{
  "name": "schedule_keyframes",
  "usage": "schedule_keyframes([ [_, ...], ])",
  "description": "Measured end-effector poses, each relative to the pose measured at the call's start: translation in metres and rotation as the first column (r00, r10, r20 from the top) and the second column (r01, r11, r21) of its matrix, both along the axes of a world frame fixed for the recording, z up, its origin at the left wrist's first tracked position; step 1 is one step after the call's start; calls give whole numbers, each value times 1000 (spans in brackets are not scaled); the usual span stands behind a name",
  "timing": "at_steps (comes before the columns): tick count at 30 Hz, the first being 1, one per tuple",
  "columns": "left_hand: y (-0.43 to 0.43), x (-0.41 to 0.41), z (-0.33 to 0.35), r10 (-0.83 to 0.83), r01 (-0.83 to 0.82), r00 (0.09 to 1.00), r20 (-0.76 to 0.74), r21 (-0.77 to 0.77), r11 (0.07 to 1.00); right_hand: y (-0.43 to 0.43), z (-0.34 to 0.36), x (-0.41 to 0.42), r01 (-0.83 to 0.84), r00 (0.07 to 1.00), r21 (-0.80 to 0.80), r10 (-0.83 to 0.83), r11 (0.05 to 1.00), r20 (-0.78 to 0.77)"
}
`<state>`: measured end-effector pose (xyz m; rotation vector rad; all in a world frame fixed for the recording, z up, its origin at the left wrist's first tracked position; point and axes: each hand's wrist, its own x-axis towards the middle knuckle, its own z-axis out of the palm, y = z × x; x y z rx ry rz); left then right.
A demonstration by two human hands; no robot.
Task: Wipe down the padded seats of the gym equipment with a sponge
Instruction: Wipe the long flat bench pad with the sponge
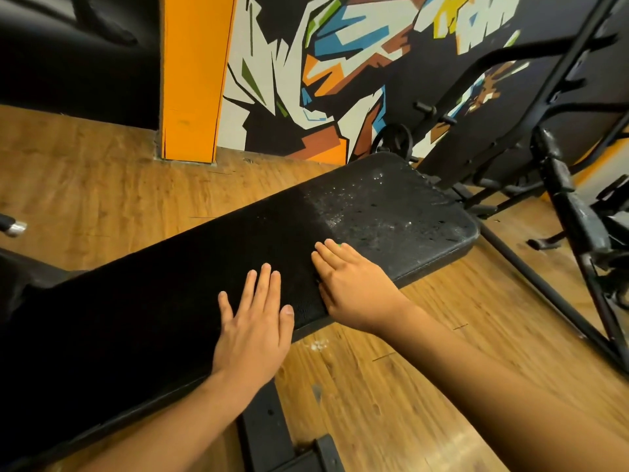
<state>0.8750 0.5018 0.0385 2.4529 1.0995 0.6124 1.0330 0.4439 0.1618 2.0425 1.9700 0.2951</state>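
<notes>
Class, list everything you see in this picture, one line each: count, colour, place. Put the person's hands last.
bench pad: one, black, centre; far end wet
sponge: one, green sliver showing, under the right fingertips
pillar: one, orange, back left
mural: one, multicoloured, back wall
frame: one, black metal, right
floor: one, brown wood, around the bench
left hand: one, flat on the pad
right hand: one, pressing on the sponge

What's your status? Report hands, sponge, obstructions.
Left hand flat on bench pad. Right hand pressing flat on sponge, only green edge showing. Pad's far end wet, speckled white. Nothing blocking the pad ahead.
</notes>
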Motion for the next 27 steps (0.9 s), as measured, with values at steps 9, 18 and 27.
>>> schedule_keyframes([
  [9,2,3,-7,25,-25,1000,1,60,998,-1,-9,-3,56,996,117,-47,992,-72],
  [18,2,2,-6,31,-30,999,-14,69,997,56,-6,3,96,995,94,-94,991,-24],
  [27,1,1,-6,14,-14,1000,-8,50,999,24,-7,1,133,990,94,-127,987,-66],
])
